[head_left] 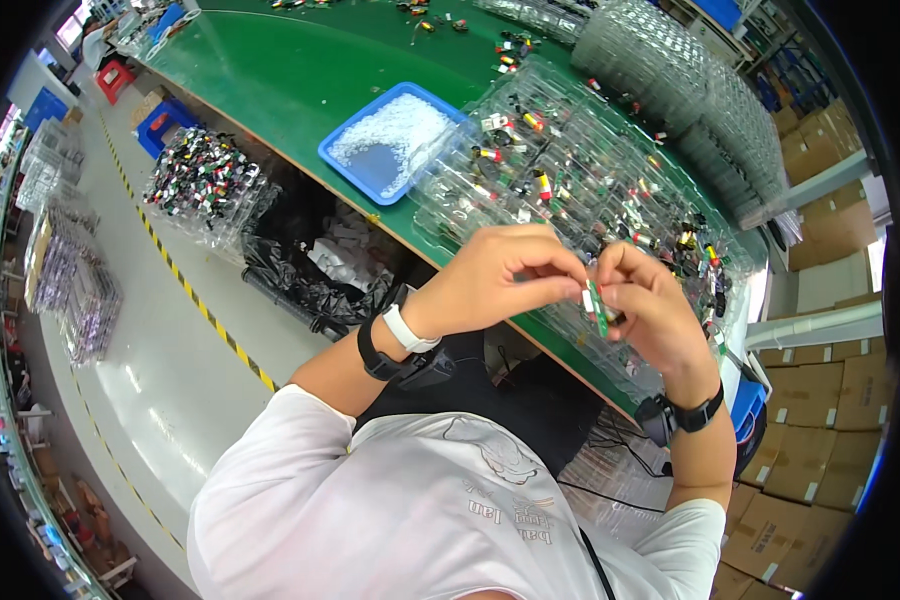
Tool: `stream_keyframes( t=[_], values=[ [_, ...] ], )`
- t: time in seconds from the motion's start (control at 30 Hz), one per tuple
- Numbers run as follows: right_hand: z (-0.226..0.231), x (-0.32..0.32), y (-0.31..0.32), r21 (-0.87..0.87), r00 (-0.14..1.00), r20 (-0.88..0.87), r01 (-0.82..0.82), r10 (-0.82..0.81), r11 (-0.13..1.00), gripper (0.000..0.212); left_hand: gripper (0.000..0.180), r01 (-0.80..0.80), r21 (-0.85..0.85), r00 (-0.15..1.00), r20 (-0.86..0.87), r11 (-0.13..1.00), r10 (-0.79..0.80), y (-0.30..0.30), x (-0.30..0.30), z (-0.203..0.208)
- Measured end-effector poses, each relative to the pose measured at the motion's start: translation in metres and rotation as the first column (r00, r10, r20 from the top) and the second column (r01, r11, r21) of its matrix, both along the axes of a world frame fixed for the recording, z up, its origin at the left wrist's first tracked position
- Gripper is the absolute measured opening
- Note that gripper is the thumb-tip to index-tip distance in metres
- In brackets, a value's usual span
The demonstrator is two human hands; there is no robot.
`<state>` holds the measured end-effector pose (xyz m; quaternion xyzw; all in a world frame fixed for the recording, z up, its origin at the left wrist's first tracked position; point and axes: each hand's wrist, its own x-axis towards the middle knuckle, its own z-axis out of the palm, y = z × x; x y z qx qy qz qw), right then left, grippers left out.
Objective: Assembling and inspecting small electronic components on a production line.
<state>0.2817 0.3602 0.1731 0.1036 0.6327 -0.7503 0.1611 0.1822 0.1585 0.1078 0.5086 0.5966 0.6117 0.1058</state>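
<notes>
**Small green board in hand, over the clear trays**

Nearest first. My right hand [660,310] has thumb and fingers clamped on a small green board [598,310], lifted in front of me over the near edge of the table. Board is tilted, a white piece [588,297] on its left side. My left hand [515,275] comes in from the other side, thumb and forefinger tips close together right at the white piece; can't tell if they pinch it or only touch.

To do it well, my take: let the right hand be the clamp, edges only, no squeezing on the parts. Left does the fine work with light fingertips. Both wrists steady, board turned so the white piece faces me. Any force should run along the board; bending it could crack a joint. Staying above the trays means a drop lands somewhere findable.

Beneath and beyond: clear trays [432,218] scattered with small red, yellow and black parts. Left of them, a blue tray [373,168] of white bits, all on the green table [270,70]. Farther back right, tall stacks of clear trays [670,90].
</notes>
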Motion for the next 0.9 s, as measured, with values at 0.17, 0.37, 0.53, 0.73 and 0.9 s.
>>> stream_keyframes(
  t=[0.17, 0.37, 0.53, 0.73, 0.9],
  values=[
    [-0.015, 0.022, -0.001, -0.211, 0.989, 0.144, -0.008, 0.039, 0.977, 0.013, 0.015, -0.048, -0.061, 0.995, -0.096, 0.997, 0.042, -0.008, 0.012, 0.006],
    [-0.011, 0.039, 0.002, -0.023, 0.996, 0.067, -0.051, 0.053, 0.998, 0.014, 0.013, -0.108, -0.224, 0.991, -0.105, 0.969, 0.086, -0.046, -0.016, 0.009],
    [0.012, 0.049, 0.019, 0.118, 0.999, -0.046, 0.006, 0.000, 0.993, 0.026, 0.018, -0.820, -0.242, 0.572, -0.333, 0.519, 0.749, -0.117, -0.131, -0.054],
    [0.007, 0.064, 0.026, 0.111, 0.994, -0.091, 0.066, -0.056, 0.992, 0.029, 0.017, -0.859, -0.316, 0.509, -0.616, 0.403, 0.601, -0.117, -0.189, -0.099],
    [0.009, 0.076, 0.026, 0.087, 0.985, -0.135, 0.119, -0.107, 0.989, 0.029, 0.014, -0.868, -0.361, 0.491, -0.724, 0.340, 0.484, -0.121, -0.213, -0.124]
  ],
)
